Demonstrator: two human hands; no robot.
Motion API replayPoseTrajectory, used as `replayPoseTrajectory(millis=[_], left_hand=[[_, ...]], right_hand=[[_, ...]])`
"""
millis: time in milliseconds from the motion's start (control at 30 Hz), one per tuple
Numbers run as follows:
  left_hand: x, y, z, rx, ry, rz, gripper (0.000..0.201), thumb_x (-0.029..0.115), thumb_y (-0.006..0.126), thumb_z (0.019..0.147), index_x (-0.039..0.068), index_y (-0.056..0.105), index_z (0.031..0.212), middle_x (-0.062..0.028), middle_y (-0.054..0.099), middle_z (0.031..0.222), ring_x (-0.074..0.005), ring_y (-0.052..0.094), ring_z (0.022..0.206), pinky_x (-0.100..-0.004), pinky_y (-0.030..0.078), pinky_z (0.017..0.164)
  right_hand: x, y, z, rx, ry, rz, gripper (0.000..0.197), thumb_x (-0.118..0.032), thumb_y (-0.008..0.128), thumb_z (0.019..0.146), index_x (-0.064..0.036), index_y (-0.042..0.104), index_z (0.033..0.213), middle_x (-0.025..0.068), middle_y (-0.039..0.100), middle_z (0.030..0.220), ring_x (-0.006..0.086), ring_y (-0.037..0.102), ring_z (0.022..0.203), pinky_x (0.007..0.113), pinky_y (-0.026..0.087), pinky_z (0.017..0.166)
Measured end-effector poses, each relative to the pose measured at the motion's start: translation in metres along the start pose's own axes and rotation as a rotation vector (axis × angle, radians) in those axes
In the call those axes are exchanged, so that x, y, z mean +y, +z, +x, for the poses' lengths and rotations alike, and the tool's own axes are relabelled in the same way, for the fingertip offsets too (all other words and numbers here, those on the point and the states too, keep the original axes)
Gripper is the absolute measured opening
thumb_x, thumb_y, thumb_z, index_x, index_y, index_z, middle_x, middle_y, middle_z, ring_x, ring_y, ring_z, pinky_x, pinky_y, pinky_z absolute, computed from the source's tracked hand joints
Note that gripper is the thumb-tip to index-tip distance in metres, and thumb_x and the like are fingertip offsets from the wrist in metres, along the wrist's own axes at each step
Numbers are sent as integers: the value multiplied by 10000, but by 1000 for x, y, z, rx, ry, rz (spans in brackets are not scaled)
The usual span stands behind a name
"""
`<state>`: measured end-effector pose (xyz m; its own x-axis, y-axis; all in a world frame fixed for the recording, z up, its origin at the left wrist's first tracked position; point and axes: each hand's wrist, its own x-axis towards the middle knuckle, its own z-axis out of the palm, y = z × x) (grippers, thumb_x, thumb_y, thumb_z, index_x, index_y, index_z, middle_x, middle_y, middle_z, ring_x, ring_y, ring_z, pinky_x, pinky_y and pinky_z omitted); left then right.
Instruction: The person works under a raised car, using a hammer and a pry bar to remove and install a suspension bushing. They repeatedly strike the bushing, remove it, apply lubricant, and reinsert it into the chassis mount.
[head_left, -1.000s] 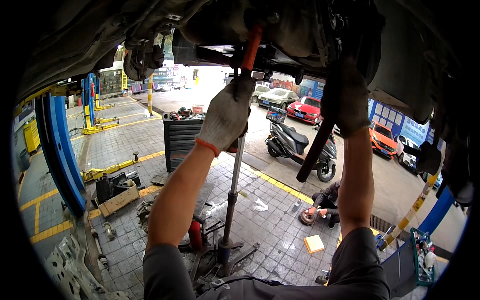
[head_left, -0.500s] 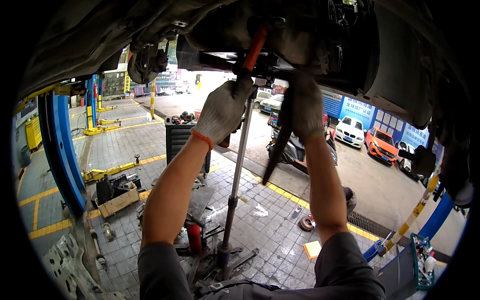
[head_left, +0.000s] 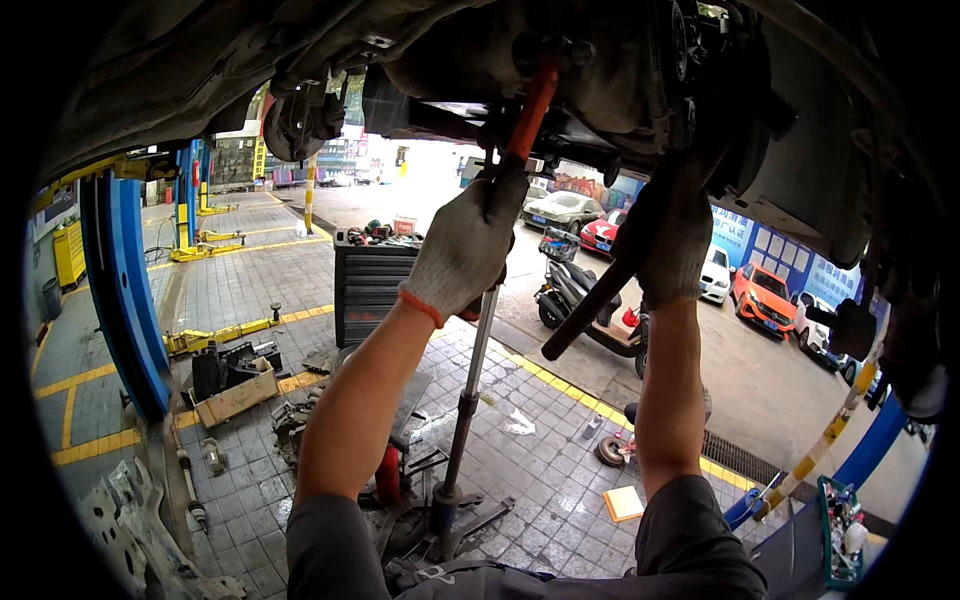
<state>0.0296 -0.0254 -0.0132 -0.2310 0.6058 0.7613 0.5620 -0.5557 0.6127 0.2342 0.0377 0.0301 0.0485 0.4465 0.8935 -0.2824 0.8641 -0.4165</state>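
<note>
Above me is the dark underside of a raised vehicle (head_left: 430, 70). My left hand (head_left: 465, 245), in a whitish knit glove with an orange cuff, is closed around an orange-red bar (head_left: 533, 115). The bar's upper end reaches a round dark part of the underbody; its exact kind is unclear. My right hand (head_left: 675, 250), gloved too, is raised and closed on a dark rod-shaped tool (head_left: 595, 310) that slants down to the left. The tool's upper part merges with the dark underbody. A tall jack with a grey column (head_left: 468, 400) stands upright just below my left hand.
A black tool cabinet (head_left: 375, 285) stands behind the jack. Car parts and a cardboard box (head_left: 235, 395) lie to the left, near a blue lift post (head_left: 125, 300). A scooter (head_left: 590, 300) and parked cars are beyond. At lower right is a green tool tray (head_left: 840, 530).
My right hand has moved right, and the dark tool has swung to a flatter slant. My left hand and the orange-red bar have shifted slightly right.
</note>
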Motion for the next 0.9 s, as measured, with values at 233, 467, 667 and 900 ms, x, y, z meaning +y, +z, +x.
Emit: replayPoseTrajectory(millis=[233,467,667,900], left_hand=[[-10,9,-2,-26,49,-118,721,702,435,1020,3,608,981,-16,552,658,-97,505,555,-314,423,513],[-43,49,-61,-24,230,-257,382,376,495,1094,19,599,1007,-41,559,629,-130,525,562,-335,433,527],[-76,85,-148,-201,281,-311,289,258,587,1040,14,569,1193,-241,699,840,-455,701,770,-494,546,603],[-80,72,-149,-417,330,-331,402,315,680,1002,30,601,1274,-183,737,891,-360,730,696,-446,565,620]], right_hand=[[1,3,-11,-4,166,44,532,-570,388,1090,-108,560,889,-31,401,524,104,428,364,279,372,337],[23,6,-53,-98,138,-4,396,-316,529,1067,-64,538,1372,33,652,836,108,561,524,259,452,448],[75,-21,-134,-86,354,517,784,-519,619,1007,35,393,1513,220,665,1270,201,687,946,289,556,758],[75,-50,-196,119,251,67,329,-214,610,1027,12,571,1263,38,532,655,149,510,499,335,466,474]])
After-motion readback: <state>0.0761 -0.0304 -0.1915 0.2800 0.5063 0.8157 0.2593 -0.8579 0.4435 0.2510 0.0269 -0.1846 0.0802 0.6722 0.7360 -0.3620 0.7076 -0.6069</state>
